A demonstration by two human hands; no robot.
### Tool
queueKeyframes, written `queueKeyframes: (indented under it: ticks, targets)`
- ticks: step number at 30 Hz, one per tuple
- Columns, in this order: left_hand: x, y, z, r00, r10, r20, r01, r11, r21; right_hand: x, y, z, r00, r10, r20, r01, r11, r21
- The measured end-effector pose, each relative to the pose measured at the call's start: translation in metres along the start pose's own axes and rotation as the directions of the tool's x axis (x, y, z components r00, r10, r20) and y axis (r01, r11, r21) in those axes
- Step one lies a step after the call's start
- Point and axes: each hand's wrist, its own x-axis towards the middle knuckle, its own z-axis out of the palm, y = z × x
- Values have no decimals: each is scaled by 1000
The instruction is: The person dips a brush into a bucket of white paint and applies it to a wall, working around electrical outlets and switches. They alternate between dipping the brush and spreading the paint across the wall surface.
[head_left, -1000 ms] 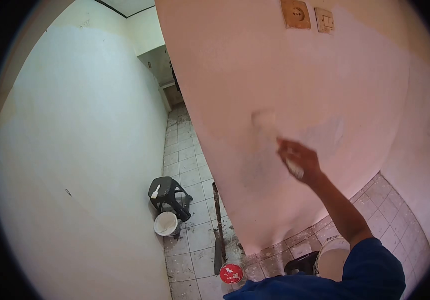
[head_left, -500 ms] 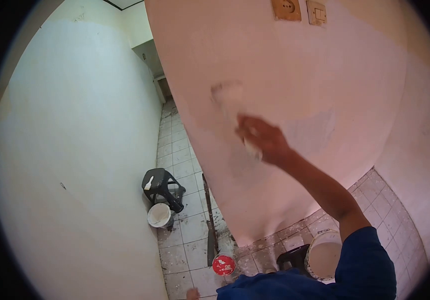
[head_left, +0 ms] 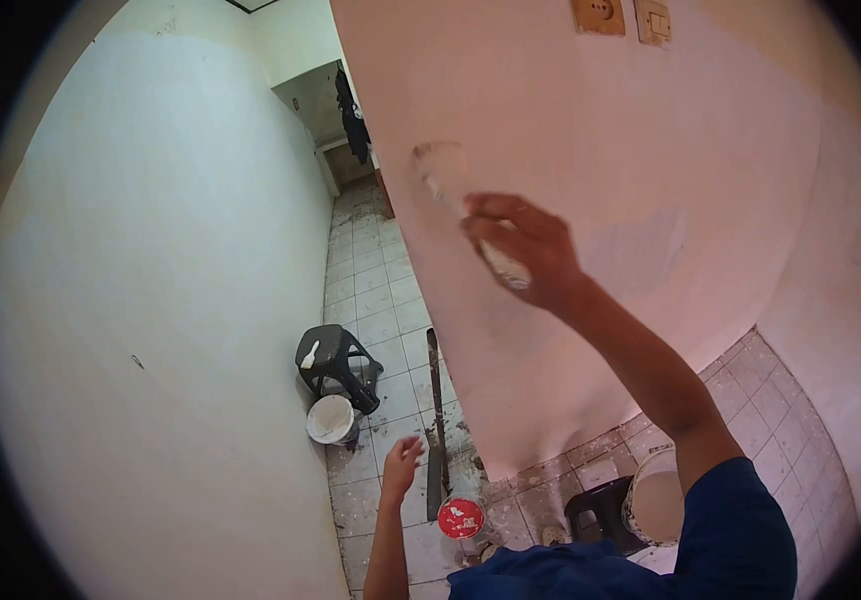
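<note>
The right grip [head_left: 526, 245] is closed around the pale handle of a brush [head_left: 443, 170], fingers wrapped tight. The brush head sticks out up and to the left of the knuckles and lies against the pink wall [head_left: 651, 150], on a lighter smear near the wall's outer corner. Nothing stands between the grip and the wall.

High above this grip, at the top edge, a tan socket [head_left: 598, 14] and a tan switch [head_left: 655, 20] sit side by side on the same wall.

The left grip [head_left: 403, 468] hangs far below the right one, fingers loosely spread and holding nothing, over the tiled floor [head_left: 371, 300]. Just to its right a long dark tool [head_left: 437, 420] leans along the foot of the pink wall. Below and right of it lies a round can with a red lid [head_left: 462, 518]; the lid carries white marks too small to read.

Up and left of the left grip stands a white bucket [head_left: 332, 420], touching a black plastic stool [head_left: 334, 362] spotted with white.

Under the right forearm, well below the right grip, a second black stool [head_left: 596, 510] sits next to a pale bucket [head_left: 656, 505].

A white wall [head_left: 151, 300] fills the far left. Dark clothing [head_left: 353, 110] hangs at the end of the passage.
</note>
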Motion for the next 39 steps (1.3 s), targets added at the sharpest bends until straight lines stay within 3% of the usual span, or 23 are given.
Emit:
queueKeyframes:
  ticks: [2, 4, 6, 9, 13, 15, 16, 17, 18, 19, 21, 25, 28, 31, 35, 38, 39]
  targets:
    - [7, 38, -1, 991, 128, 24, -128, 992, -1, -31, -10, 30, 998, 15, 67, -9, 996, -86]
    - [6, 63, -8, 966, 258, 36, -258, 966, -4, -94, -31, 42, 981, 76, 180, -75, 997, -8]
    - [-2, 83, -23, 953, 302, 24, -301, 953, -43, -147, -56, 28, 869, 140, 475, -200, 977, 78]
    - [-14, 101, -50, 949, 313, 37, -312, 950, -30, -170, -59, 12, 879, 151, 452, -256, 949, 182]
    - [-19, 109, -61, 950, 303, 73, -301, 953, -38, -101, -48, -13, 968, 190, 163, -215, 965, 153]
    - [-16, 111, -53, 946, 309, 100, -306, 951, -43, -73, -36, -7, 962, 190, -196, -175, 981, 89]
    - [-14, 107, -47, 939, 318, 129, -310, 948, -76, -61, -34, -8, 910, 293, -292, -268, 955, 124]
    - [-15, 104, -41, 938, 312, 152, -300, 949, -95, -64, -38, -3, 711, 637, -300, -576, 771, 273]
    - [-17, 102, -34, 936, 305, 175, -289, 951, -113, -69, -37, 14, 436, 822, -367, -555, 567, 609]
    - [-19, 99, -28, 933, 302, 197, -280, 951, -135, -82, -33, 33, 131, 942, -310, -377, 337, 863]
    - [-25, 87, -21, 937, 261, 232, -230, 961, -150, -146, -44, 62, -159, 947, -278, -340, 212, 916]
    - [-45, 66, -26, 953, 166, 255, -136, 982, -132, -256, -108, 95, -529, 830, -178, -339, -14, 941]
    - [-50, 58, -38, 964, 129, 230, -97, 985, -145, -258, -122, 91, -652, 716, -248, -395, -42, 918]
    - [-48, 60, -39, 974, 110, 200, -80, 986, -148, -217, -95, 89, -514, 826, -232, -404, 5, 915]
    - [-40, 65, -30, 955, 152, 254, -115, 981, -155, -78, -65, 54, -243, 923, -298, -304, 219, 927]
    - [-37, 69, -18, 938, 180, 297, -149, 981, -124, -49, -57, 51, -199, 908, -368, -270, 311, 911]
    - [-37, 70, -13, 934, 180, 308, -150, 981, -121, -69, -58, 58, -224, 902, -369, -277, 304, 911]
